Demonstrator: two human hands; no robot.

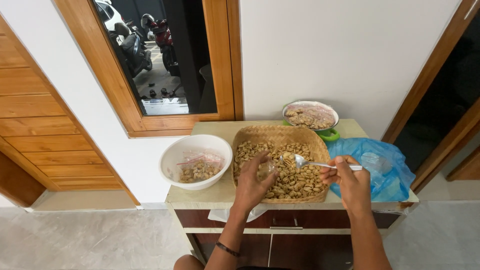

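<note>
A round woven basket (251,134) full of tan nuts (295,177) sits on a small cabinet top. My left hand (252,185) holds a small clear plastic bag (266,167) over the basket's middle. My right hand (350,181) grips a metal spoon (311,162) by its handle, with the bowl of the spoon pointing left, close to the bag's mouth. Both hands hover just above the nuts.
A white bowl (172,157) holding small filled bags stands left of the basket. Behind the basket is a covered metal bowl of nuts (310,116) on a green base. A blue plastic bag (380,165) lies at the right. Window and wooden door frame the wall.
</note>
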